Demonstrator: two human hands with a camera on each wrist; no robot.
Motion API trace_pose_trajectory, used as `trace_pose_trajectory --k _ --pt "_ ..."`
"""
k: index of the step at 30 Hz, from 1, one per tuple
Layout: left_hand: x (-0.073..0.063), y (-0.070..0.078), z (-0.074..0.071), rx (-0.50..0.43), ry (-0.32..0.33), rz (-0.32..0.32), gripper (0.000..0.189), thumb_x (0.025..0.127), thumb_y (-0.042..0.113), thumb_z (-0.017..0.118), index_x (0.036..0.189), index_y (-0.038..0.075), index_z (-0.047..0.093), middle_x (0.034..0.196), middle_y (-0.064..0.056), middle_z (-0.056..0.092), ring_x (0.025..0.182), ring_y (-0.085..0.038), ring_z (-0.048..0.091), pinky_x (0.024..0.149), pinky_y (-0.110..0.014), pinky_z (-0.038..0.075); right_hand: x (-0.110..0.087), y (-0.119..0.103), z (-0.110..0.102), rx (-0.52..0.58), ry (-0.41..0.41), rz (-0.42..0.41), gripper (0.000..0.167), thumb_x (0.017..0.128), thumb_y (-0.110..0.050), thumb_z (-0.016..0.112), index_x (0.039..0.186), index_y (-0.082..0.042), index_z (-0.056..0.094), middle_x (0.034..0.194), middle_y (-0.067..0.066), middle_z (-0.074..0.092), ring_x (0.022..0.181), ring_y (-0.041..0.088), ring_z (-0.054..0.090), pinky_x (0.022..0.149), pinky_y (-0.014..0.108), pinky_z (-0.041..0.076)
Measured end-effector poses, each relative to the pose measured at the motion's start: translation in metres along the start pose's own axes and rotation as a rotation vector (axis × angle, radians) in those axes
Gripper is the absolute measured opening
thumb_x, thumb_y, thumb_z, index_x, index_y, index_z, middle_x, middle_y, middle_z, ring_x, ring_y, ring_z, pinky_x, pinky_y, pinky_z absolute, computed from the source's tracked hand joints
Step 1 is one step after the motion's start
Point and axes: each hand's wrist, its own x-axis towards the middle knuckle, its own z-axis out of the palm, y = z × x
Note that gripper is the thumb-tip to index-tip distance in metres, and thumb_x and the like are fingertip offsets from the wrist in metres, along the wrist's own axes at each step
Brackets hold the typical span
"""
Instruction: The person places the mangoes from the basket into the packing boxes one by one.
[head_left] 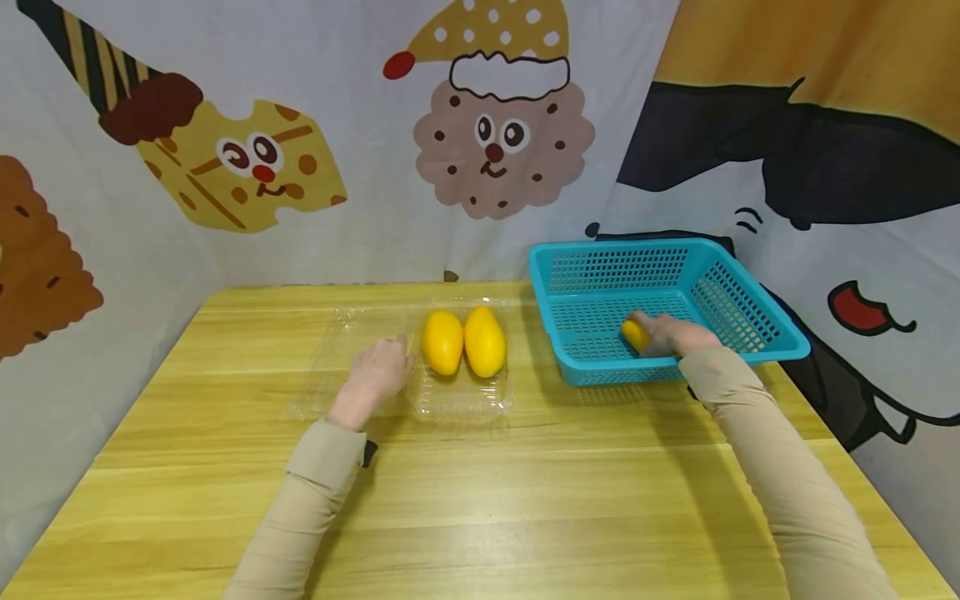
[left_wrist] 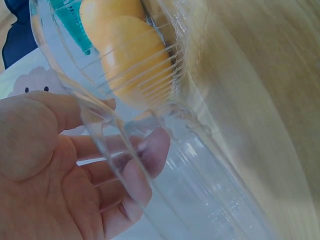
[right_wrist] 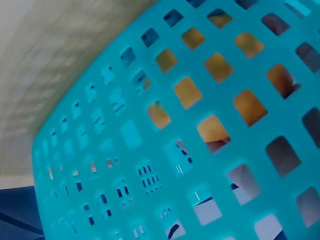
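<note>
Two yellow mangoes [head_left: 443, 342] [head_left: 484, 342] lie side by side in a clear plastic clamshell box [head_left: 459, 405], its lid folded open to the left. My left hand [head_left: 379, 367] pinches the box's edge where the two halves meet; in the left wrist view, the thumb is on one side of the clear plastic [left_wrist: 200, 185] and the fingers show through it. Inside the blue basket [head_left: 675, 247], my right hand [head_left: 667, 335] grips another yellow mango [head_left: 634, 335]. The right wrist view shows that mango [right_wrist: 188, 92] only through the basket's holes, and most of the hand is hidden.
The box and basket stand at the back of a wooden table [head_left: 480, 508], the basket to the right. A cloth with cartoon figures [head_left: 360, 250] hangs behind the table. The basket's raised front wall [head_left: 622, 372] stands between my right forearm and its floor.
</note>
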Motion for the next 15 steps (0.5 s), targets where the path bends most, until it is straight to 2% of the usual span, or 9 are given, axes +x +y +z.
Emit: trace_pose_trajectory --k 3,11,15 --pt "0.0002 -0.0004 0.0005 0.006 0.002 0.003 0.041 0.099 0.020 0.049 0.128 -0.009 0.049 0.065 -0.006 0.051 0.048 -0.011 0.040 0.041 -0.019 0.034 0.0006 -0.0005 0.0002 -0.007 0.003 -0.012 0.069 0.089 -0.019 0.058 0.148 -0.015 0.022 0.112 0.025 0.047 0.090 0.033 0.045 0.067 0.043 0.039" --pt "0.0007 -0.0008 0.0003 0.007 0.000 -0.001 0.043 0.099 0.021 0.049 0.130 -0.008 0.047 0.067 -0.008 0.052 0.049 -0.012 0.042 0.042 -0.020 0.036 0.0027 -0.0041 -0.0002 -0.030 0.006 -0.069 0.063 0.088 -0.022 0.059 0.144 -0.018 0.030 0.103 0.017 0.051 0.087 0.030 0.046 0.067 0.042 0.039" --pt "0.0006 -0.0006 -0.0007 0.014 0.005 -0.002 0.042 0.098 0.021 0.050 0.128 -0.008 0.049 0.071 -0.010 0.054 0.053 -0.015 0.046 0.044 -0.023 0.039 0.0011 -0.0088 -0.0012 -0.032 0.020 -0.105 0.065 0.088 -0.022 0.061 0.145 -0.018 0.030 0.109 0.020 0.052 0.089 0.031 0.047 0.068 0.042 0.040"
